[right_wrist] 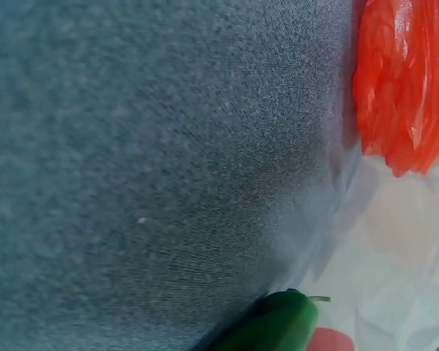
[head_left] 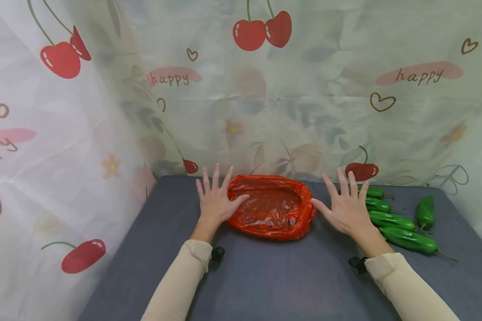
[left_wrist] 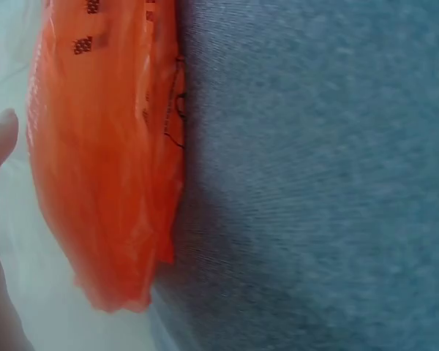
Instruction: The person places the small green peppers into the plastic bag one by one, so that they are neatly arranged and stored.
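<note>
While I held the left hand (head_left: 216, 203) and right hand (head_left: 348, 208) with fingers spread and thumbs pointing inward, the red plastic bag (head_left: 265, 230) sat between them on the grey table (head_left: 285, 281), mouth wide open, glossy and crinkled.

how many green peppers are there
5: by the right hand, the farthest pepper, second pepper, third pepper and nearest pepper form a column; a fifth pepper lies to the third's right. More may be hidden behind the hand.
</note>
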### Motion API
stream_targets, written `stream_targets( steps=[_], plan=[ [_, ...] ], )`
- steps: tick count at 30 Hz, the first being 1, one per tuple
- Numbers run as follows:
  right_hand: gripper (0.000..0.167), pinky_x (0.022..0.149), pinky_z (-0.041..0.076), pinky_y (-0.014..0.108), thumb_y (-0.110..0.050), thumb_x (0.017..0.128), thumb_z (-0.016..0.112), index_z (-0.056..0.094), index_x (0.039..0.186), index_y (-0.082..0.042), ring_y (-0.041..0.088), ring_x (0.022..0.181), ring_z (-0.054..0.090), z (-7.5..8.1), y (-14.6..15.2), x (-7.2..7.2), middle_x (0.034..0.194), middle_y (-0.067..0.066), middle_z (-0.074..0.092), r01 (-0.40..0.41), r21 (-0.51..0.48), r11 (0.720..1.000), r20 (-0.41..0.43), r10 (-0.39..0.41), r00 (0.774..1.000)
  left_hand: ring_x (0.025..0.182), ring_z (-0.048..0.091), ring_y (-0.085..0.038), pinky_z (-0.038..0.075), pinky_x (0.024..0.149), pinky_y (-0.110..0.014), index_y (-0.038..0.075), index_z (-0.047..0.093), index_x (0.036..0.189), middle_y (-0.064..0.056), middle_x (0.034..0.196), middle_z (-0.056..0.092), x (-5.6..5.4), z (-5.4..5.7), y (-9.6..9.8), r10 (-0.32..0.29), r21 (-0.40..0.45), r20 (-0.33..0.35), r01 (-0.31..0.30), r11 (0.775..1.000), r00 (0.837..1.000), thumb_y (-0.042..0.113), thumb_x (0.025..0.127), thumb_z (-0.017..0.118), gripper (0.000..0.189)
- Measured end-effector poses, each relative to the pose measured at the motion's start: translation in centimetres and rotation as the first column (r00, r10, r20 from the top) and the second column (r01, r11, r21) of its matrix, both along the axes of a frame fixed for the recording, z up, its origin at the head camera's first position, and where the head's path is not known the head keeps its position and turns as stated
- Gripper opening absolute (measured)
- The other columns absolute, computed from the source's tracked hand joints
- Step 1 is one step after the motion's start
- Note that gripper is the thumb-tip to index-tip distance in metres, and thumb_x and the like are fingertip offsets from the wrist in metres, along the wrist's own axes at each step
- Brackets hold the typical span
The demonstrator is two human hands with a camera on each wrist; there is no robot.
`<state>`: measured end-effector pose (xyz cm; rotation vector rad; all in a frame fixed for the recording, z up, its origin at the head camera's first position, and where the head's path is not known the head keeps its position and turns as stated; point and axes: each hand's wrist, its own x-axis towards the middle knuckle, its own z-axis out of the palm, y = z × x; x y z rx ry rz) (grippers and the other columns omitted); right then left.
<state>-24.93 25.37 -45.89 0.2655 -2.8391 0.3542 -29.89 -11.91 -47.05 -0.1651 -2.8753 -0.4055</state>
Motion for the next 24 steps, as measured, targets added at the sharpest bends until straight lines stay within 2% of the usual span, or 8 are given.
stream_targets(
  steps=[3,9,15,21,24],
  plan=[
    [0.089,0.115,-0.008,0.077,-0.071,0.096,0.047,0.016,0.165,-0.024,0.047,0.157,-0.009,-0.1,0.3,0.3,0.172,0.018,-0.002,0.009,-0.018,1.000,0.010,-0.009,1.000,0.158,-0.020,-0.040,-0.005,0.123,-0.068,0.043,0.006,0.163,-0.002,0.174,-0.008,0.1,-0.5,-0.5,0.009,0.020,-0.001,-0.009,1.000,1.000,0.086,0.084,0.049,0.099],
    [0.092,0.116,-0.002,0.077,-0.070,0.096,0.049,0.015,0.165,-0.020,0.049,0.156,-0.007,-0.1,1.0,1.2,0.172,0.018,-0.004,0.025,-0.058,0.998,0.015,-0.024,1.000,0.157,-0.023,-0.038,-0.005,0.123,-0.068,0.047,0.000,0.162,-0.002,0.174,-0.009,0.6,-0.7,-1.1,0.006,0.064,0.033,-0.008,0.998,0.999,0.085,0.086,0.046,0.097],
    [0.096,0.115,0.002,0.079,-0.070,0.094,0.052,0.010,0.166,-0.021,0.051,0.156,-0.007,-0.6,1.5,1.5,0.172,0.019,-0.007,0.040,-0.094,0.995,0.028,-0.038,0.999,0.159,-0.013,-0.043,-0.001,0.124,-0.068,0.041,0.007,0.164,-0.005,0.174,-0.001,1.0,-1.2,-1.6,0.029,0.115,0.045,-0.034,0.993,0.999,0.078,0.088,0.053,0.096],
    [0.105,0.109,0.017,0.081,-0.069,0.091,0.061,0.008,0.165,-0.018,0.055,0.153,0.001,-0.9,2.2,2.0,0.172,0.018,-0.008,0.076,-0.132,0.988,0.024,-0.073,0.997,0.159,-0.008,-0.044,0.001,0.124,-0.067,0.041,0.004,0.164,-0.005,0.174,0.002,1.3,-1.7,-2.1,0.045,0.160,0.082,-0.057,0.985,0.996,0.077,0.090,0.051,0.094],
    [0.109,0.106,0.019,0.081,-0.067,0.088,0.066,0.008,0.166,-0.018,0.057,0.150,0.005,-1.1,2.6,2.3,0.172,0.019,-0.008,0.090,-0.158,0.983,0.020,-0.087,0.996,0.159,-0.004,-0.045,0.004,0.124,-0.067,0.041,0.005,0.163,-0.006,0.174,0.005,1.5,-1.9,-2.2,0.048,0.182,0.104,-0.066,0.981,0.993,0.076,0.091,0.051,0.093]
  ],
)
